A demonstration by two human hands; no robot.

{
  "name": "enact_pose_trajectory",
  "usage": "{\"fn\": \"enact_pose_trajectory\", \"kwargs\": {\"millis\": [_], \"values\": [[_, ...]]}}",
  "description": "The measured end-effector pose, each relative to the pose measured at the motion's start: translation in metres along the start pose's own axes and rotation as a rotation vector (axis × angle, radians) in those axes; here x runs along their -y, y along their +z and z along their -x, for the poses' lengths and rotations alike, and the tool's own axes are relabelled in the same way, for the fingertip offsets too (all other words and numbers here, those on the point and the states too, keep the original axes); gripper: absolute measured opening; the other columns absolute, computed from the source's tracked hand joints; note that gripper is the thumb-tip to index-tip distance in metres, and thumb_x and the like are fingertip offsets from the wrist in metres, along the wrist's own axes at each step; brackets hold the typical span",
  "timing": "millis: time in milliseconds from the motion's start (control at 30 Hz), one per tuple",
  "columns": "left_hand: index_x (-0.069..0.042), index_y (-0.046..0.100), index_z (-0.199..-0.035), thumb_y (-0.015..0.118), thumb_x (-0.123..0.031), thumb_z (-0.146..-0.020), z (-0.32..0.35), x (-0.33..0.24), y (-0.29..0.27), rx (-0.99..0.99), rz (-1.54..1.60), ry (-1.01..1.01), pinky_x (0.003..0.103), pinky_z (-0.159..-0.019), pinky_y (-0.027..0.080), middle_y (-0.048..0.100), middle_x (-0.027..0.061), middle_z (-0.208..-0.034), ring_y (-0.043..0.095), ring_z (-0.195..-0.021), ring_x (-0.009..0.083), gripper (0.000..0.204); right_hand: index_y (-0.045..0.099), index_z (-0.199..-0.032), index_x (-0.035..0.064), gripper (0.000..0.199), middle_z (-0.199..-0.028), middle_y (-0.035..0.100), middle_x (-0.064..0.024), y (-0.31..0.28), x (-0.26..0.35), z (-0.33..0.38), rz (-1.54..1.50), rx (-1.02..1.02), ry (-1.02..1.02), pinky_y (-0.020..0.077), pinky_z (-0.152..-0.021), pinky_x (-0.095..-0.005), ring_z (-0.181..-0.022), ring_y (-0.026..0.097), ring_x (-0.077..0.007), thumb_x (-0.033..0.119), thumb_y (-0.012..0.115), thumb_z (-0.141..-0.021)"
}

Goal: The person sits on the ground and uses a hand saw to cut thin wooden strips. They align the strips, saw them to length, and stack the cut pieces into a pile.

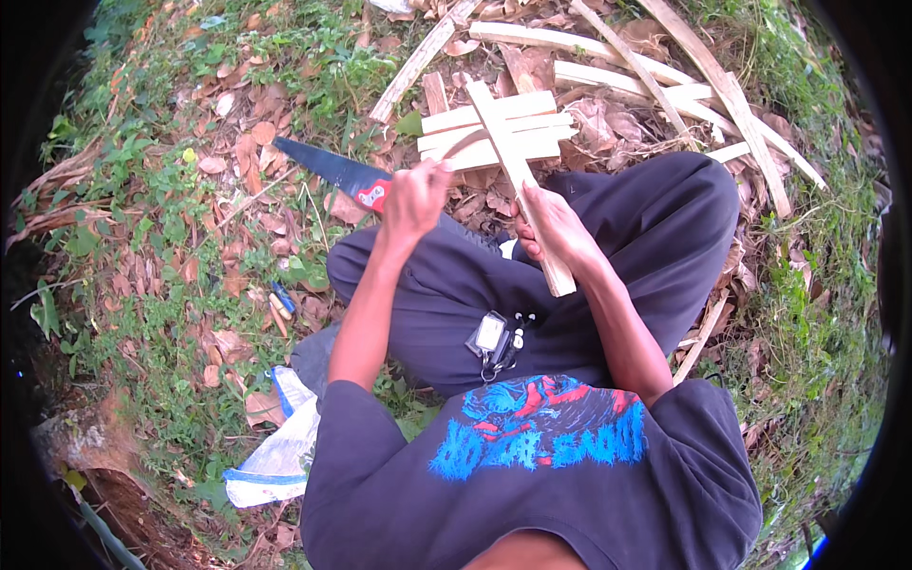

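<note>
My right hand (556, 226) is wrapped round a pale wooden strip (503, 147), which slants from above my lap toward the far side. My left hand (415, 201) is closed just left of the strip. Out of that fist a thin, curved brown piece (467, 142) reaches to the strip; its kind is unclear. Beside the fist a hand saw (332, 169) with a dark blade and red handle part points far left. My hand hides the rest of its handle, so I cannot tell whether I touch it. Several cut wooden pieces (489, 123) lie side by side beyond the strip.
Long wooden strips (731, 100) lie scattered at the far right, over dry leaves and grass. On the left are a small blue object (283, 297) and a white and blue sack (275, 461). A tag with a key ring (489, 332) rests on my lap between my crossed legs.
</note>
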State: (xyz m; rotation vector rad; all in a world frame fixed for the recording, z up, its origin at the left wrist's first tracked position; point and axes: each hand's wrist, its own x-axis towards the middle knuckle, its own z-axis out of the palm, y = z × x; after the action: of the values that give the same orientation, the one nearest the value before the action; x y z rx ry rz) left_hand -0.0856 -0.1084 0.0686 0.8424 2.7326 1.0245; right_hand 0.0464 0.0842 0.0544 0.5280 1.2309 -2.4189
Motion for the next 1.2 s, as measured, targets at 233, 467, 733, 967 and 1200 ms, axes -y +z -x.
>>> {"fn": "enact_pose_trajectory", "kwargs": {"millis": [233,467,733,967,1200], "values": [[0.002,0.054,-0.072,0.042,-0.043,-0.1,-0.034,-0.008,0.016,0.083,-0.138,0.202,0.046,-0.052,0.042,0.049,0.0243,-0.058,0.053,-0.059,0.0455,0.055,0.047,-0.088,0.0049,0.04,-0.06,0.043,0.0018,0.014,0.011,0.021,0.229,-0.109,-0.02,0.0384,-0.038,-0.0241,-0.043,0.044,-0.0082,0.041,0.036,-0.103],[0.004,0.068,-0.076,0.028,-0.057,-0.099,-0.073,0.11,-0.013,0.138,-0.459,-0.276,0.047,-0.052,0.051,0.062,0.0266,-0.063,0.067,-0.065,0.0386,0.077,0.048,-0.087,0.0056,0.037,-0.06,0.044,0.0014,0.016,0.026,0.032,0.121,-0.063,-0.054,0.0386,-0.038,-0.024,-0.042,0.044,-0.0084,0.037,0.037,-0.103],[0.003,0.064,-0.076,0.037,-0.052,-0.099,-0.034,0.026,-0.026,-0.004,-0.289,-0.034,0.049,-0.053,0.047,0.058,0.0245,-0.057,0.063,-0.058,0.0411,0.066,0.047,-0.087,0.0061,0.038,-0.059,0.042,0.0021,0.0,0.004,0.01,0.007,-0.034,-0.004,0.0376,-0.037,-0.0235,-0.042,0.043,-0.008,0.039,0.037,-0.103],[0.002,0.056,-0.075,0.046,-0.044,-0.098,-0.034,-0.019,0.019,0.026,-0.212,0.192,0.048,-0.055,0.044,0.056,0.0245,-0.062,0.058,-0.063,0.0454,0.052,0.047,-0.087,0.006,0.038,-0.061,0.043,0.0016,0.012,0.008,0.021,0.115,-0.083,0.022,0.0392,-0.041,-0.0246,-0.044,0.044,-0.0091,0.038,0.036,-0.103],[0.0,0.064,-0.073,0.04,-0.055,-0.097,-0.087,0.015,0.027,0.139,-0.291,0.029,0.047,-0.058,0.049,0.063,0.0216,-0.065,0.065,-0.065,0.0376,0.065,0.05,-0.088,0.0056,0.039,-0.06,0.044,0.0022,0.005,0.014,0.011,0.046,-0.118,-0.018,0.0393,-0.039,-0.0233,-0.043,0.045,-0.0085,0.039,0.037,-0.103]]}}
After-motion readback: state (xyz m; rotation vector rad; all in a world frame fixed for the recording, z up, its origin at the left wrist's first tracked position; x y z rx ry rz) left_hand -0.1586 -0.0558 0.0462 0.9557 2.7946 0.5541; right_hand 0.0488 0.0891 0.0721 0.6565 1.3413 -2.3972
